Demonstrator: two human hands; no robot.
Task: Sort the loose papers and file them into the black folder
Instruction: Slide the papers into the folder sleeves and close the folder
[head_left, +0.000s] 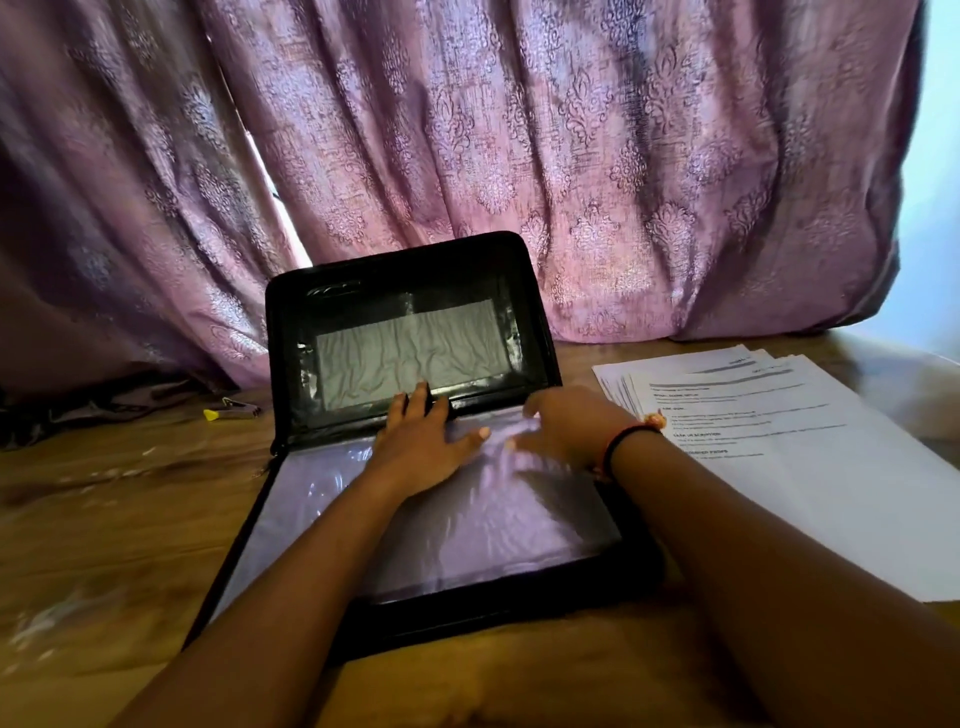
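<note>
Black folder (395, 260), round-cornered, is lying open on the wood-grain bench (104, 519), lid leaning upright against a pink damask curtain (623, 156). Left hand (423, 447) is pressing flat, fingers spread, on its glossy clear sleeve (493, 530); right hand (566, 431), blurred, is touching the same sleeve, grip unclear. Printed white papers (831, 467) are lying fanned just right of the folder.

The left hand (421, 441) is lying flat on the sleeve (467, 530) of the open folder (405, 270), the right hand (566, 431), blurred, touching it alongside. Papers (831, 467) are lying right of the right hand, a clip (231, 411) left of the left.
</note>
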